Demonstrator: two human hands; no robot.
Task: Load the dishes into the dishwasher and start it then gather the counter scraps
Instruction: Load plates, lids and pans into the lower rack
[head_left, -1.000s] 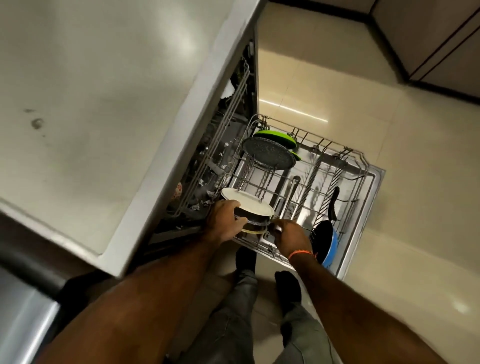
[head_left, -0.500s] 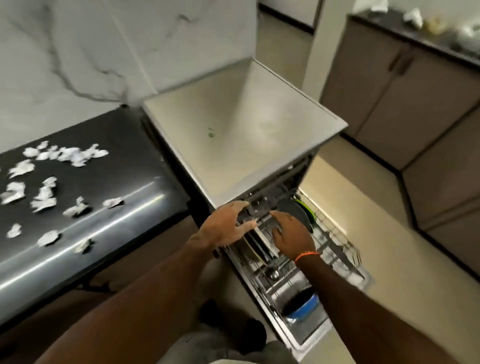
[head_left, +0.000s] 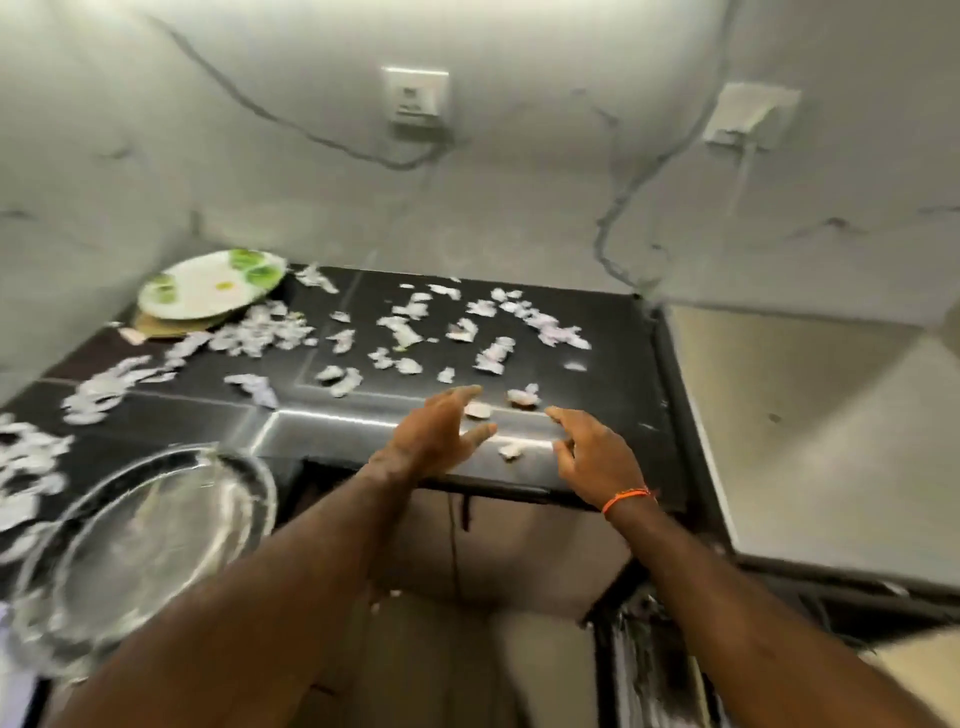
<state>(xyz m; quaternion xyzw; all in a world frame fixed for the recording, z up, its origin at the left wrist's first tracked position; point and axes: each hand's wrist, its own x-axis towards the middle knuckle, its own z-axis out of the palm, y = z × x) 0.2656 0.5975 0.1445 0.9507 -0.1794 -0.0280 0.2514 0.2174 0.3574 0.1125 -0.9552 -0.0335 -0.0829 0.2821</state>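
Observation:
Several white paper scraps lie scattered over the black counter. My left hand hovers over the counter's front edge with its fingers spread and holds nothing. My right hand, with an orange band at the wrist, hangs beside it, fingers loosely bent and empty. A few scraps lie between and just beyond the two hands. A steel plate sits at the counter's front left. A white and green plate rests at the back left. The dishwasher's steel top is at the right; its racks are out of view.
A marbled wall backs the counter, with two sockets and a dark cable running down to the counter's back right corner. Below the counter edge is an open dark gap. The picture is blurred by motion.
Both hands left the dish in the lower rack and rose to the counter edge, empty. The view swung up from the dishwasher to the scrap-strewn counter and wall.

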